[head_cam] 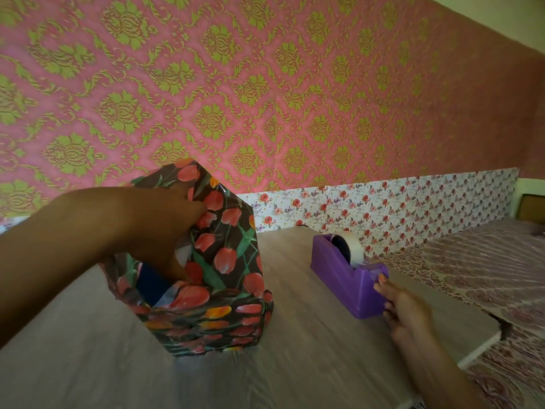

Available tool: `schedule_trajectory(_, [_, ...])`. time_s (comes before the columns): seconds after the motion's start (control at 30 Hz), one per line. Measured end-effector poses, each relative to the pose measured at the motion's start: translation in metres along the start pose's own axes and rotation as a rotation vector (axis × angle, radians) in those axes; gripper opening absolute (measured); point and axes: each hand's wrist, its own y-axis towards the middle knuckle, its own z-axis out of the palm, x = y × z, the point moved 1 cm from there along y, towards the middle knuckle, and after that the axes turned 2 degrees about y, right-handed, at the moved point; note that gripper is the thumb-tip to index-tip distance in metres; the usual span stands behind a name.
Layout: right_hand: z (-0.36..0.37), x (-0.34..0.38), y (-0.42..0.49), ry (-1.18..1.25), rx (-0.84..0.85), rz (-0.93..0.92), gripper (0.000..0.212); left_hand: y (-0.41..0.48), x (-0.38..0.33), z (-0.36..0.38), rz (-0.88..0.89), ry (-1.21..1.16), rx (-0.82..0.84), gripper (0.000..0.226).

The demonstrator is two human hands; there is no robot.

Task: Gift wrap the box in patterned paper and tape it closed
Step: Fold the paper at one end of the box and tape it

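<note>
The left hand (159,231) grips the tulip paper (230,255), fingertips partly hidden in its folds. Only a blue sliver of the box (153,283) shows, standing on the worktop (295,373). The right hand (404,308), blurred, touches the purple dispenser (342,273); whether it pinches tape is unclear.

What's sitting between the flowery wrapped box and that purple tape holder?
Nothing: the head view shows only bare wood-grain tabletop between the wrapped box and the purple tape dispenser.
</note>
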Motion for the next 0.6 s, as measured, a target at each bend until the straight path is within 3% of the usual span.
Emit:
schedule_trajectory(0.1, [0.002,-0.006,-0.001,0.070,-0.046,0.003,0.014,-0.030,-0.022,-0.034,-0.011,-0.010,0.033,0.091])
schedule_trajectory(0.23, [0.008,-0.002,-0.017,0.117,-0.037,-0.131,0.012,-0.037,-0.028,-0.044,-0.038,-0.029,0.077,0.092])
schedule_trajectory(0.33, [0.036,0.013,-0.052,0.113,0.211,-0.338,0.046,-0.033,-0.028,-0.044,-0.048,-0.046,0.093,0.096])
schedule_trajectory(0.37, [0.050,0.020,-0.066,0.079,0.306,-0.416,0.045,-0.034,-0.030,-0.046,-0.048,-0.055,0.092,0.098])
schedule_trajectory(0.47, [0.101,0.048,-0.116,-0.009,0.601,-0.655,0.016,-0.035,-0.033,-0.049,-0.059,-0.091,0.082,0.101])
schedule_trajectory(0.6, [0.152,0.074,-0.153,-0.248,0.829,-0.873,0.006,-0.040,-0.036,-0.050,-0.065,-0.139,0.043,0.097])
